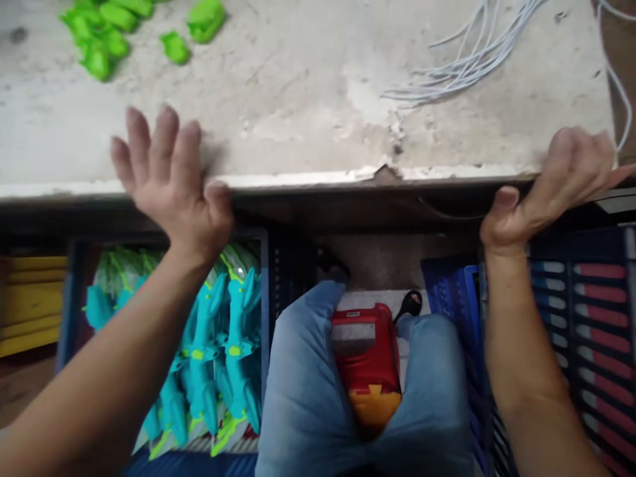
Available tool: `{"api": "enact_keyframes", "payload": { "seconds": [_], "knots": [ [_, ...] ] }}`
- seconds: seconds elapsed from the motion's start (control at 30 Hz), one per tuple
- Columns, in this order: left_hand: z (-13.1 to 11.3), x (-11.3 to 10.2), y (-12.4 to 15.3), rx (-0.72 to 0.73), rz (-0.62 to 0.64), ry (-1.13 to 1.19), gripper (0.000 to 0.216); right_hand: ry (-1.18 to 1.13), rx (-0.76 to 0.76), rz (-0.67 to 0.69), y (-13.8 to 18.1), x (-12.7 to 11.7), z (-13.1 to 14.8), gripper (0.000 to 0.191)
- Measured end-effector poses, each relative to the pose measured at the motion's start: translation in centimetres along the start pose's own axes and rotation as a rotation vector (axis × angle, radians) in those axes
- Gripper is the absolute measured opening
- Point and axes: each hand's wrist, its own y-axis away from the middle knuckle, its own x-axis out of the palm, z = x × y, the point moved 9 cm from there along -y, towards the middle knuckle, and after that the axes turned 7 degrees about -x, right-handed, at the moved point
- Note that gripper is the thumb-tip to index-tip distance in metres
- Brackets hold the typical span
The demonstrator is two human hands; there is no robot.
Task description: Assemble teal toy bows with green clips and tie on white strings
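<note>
My left hand [171, 179] is at the front edge of the worn whitish table [308, 126]. Its fingers are spread over the tabletop, and nothing is in them. At the table's right front corner my right hand [551, 189] touches the edge, fingers together and slightly bent, thumb apart, with no object in it. Beyond my left hand lie several small bright green plastic pieces [99, 40], with a loose green piece [175, 48] nearer. A bundle of thin white wires [462, 73] rests on the tabletop, closer to my right hand.
Below my left arm, a dark blue crate [265, 291] holds several turquoise and green plastic parts [238, 344]. Between my legs sits a red and orange plastic object [368, 351]. Slatted blue crates [571, 245] stand at right, and yellow stacked items [32, 298] at far left.
</note>
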Motion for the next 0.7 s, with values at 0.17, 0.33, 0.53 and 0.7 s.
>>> {"api": "enact_keyframes", "payload": {
  "seconds": [0.17,0.33,0.53,0.7],
  "knots": [
    [-0.4,-0.8,-0.4,0.02,0.096,0.002,0.097,0.021,-0.053,0.042,-0.7,-0.3,-1.1,0.072],
    [0.3,-5.1,4.8,-0.063,0.01,0.275,0.079,-0.03,0.022,0.056,2.7,-1.3,1.6,0.067],
    [5.7,0.1,24.4,-0.668,0.229,0.443,0.027,-0.425,0.012,1.336,24.8,13.7,16.7,0.027],
    [10.9,1.5,36.6,-1.003,0.087,0.07,0.032,-0.38,-0.188,1.532,32.5,22.9,20.9,0.016]
  ]
}}
